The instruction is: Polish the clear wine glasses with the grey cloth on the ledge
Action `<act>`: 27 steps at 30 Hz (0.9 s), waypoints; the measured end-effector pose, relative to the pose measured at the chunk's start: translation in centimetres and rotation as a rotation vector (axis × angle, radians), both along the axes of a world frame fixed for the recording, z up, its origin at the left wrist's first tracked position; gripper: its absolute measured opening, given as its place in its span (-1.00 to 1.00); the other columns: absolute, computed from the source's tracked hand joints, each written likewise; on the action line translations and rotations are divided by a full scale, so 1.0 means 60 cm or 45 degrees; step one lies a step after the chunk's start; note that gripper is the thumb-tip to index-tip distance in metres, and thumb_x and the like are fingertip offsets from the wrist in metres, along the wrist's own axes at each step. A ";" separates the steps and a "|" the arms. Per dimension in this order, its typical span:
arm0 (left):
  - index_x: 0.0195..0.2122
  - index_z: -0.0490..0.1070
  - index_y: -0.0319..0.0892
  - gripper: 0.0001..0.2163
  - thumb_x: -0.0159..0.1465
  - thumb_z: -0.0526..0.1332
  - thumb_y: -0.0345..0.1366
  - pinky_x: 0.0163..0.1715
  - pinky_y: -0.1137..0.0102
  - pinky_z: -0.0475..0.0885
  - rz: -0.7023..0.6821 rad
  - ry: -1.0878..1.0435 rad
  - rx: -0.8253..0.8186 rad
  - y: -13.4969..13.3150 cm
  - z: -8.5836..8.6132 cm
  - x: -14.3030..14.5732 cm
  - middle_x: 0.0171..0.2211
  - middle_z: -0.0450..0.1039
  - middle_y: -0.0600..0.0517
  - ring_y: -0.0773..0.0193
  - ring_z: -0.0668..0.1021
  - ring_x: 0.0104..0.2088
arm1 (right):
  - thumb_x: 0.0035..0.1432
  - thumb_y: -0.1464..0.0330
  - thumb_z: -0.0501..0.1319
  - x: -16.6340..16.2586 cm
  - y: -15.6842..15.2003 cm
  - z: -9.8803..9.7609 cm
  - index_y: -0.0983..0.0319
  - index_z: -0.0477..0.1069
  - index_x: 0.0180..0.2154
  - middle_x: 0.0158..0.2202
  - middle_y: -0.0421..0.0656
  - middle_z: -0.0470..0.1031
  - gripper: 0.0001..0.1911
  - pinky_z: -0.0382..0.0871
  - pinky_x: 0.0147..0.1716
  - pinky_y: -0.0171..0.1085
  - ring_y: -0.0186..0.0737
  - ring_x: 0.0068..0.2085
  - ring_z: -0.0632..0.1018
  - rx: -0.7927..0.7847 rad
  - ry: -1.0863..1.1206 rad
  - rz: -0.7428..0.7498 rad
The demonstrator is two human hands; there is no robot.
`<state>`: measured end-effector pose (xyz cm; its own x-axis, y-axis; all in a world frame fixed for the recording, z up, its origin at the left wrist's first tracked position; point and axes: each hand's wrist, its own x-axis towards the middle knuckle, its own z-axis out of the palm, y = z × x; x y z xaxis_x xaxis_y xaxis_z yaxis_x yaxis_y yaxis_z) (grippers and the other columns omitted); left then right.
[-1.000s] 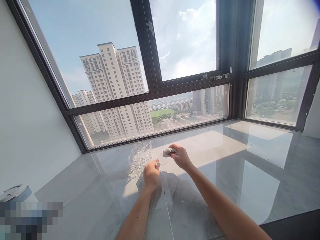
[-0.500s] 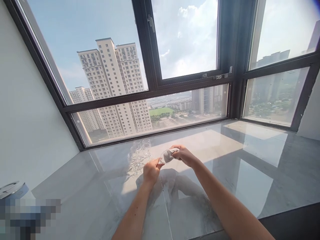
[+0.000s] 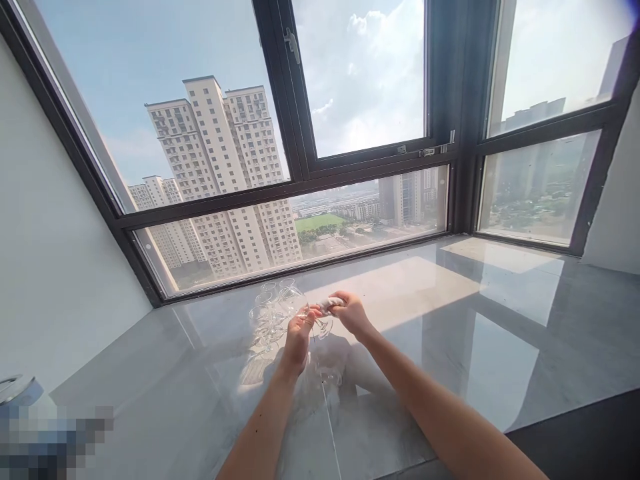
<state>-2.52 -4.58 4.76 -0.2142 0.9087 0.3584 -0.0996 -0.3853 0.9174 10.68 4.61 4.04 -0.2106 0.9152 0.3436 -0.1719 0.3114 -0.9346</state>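
My left hand [image 3: 297,337]: thumb and fingers pinched nearly together on a clear stemmed glass [image 3: 324,328], at about its stem; my fingertips cover part of it.
My right hand [image 3: 349,312]: curled tight around a bunched white cloth [image 3: 330,305].
Cloth: pokes out leftward from my right fist to my left fingertips, just above the glass's foot; I can't tell whether it touches the glass.
Glass, where: in the air over the tiled window ledge [image 3: 165,380], nearer its window edge than its front edge.
Glass, long axis: tilted, slanting across my left fingertips; bowl up and left towards the window, foot down and right towards me.
Standing glasses [image 3: 267,317]: a close cluster of clear stemmed ones just left of my left hand, by the window edge; the held bowl overlaps them in my view, so I can't tell the gap.
Room left: hemmed in by that cluster.
Room right: a broad stretch of glossy tile, partly sunlit, from my right wrist to the right wall [image 3: 615,200].
Ledge edges: dark window frame [image 3: 300,187] along the back, left wall [image 3: 60,233] at one end, front edge slanting across the lower right.
Front left corner: a lidded can [image 3: 25,390], its lower part blurred out.
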 end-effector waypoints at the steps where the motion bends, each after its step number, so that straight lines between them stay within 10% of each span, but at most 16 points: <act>1: -0.35 0.52 -0.22 -0.69 0.17 0.31 -0.02 -0.03 0.33 0.36 0.023 0.011 0.012 0.000 0.001 -0.001 -0.10 0.46 -0.10 0.17 0.48 -0.07 | -0.25 0.39 0.17 -0.005 -0.006 -0.002 0.24 0.45 -0.45 -0.54 -0.27 0.38 -0.81 0.16 -0.48 -0.35 -0.34 -0.46 0.34 -0.002 -0.050 0.090; 10: -0.31 0.46 -0.16 -0.65 0.14 0.31 0.05 -0.15 0.34 0.41 0.005 -0.166 -0.081 -0.001 0.009 -0.001 -0.18 0.48 -0.05 0.22 0.52 -0.18 | -0.31 0.43 0.22 0.015 -0.021 0.017 0.22 0.40 -0.37 -0.54 -0.29 0.37 -0.70 -0.02 -0.61 -0.41 -0.42 -0.55 0.30 -0.448 -0.019 0.656; 27: -0.34 0.50 -0.20 -0.77 0.16 0.34 -0.12 -0.06 0.36 0.43 0.028 -0.233 0.006 -0.001 0.020 -0.015 -0.29 0.47 0.00 0.31 0.52 -0.21 | -0.30 0.43 0.27 0.044 0.006 0.022 0.20 0.31 -0.41 -0.57 -0.32 0.22 -0.72 -0.24 -0.60 -0.34 -0.46 -0.58 0.08 -0.543 0.079 0.820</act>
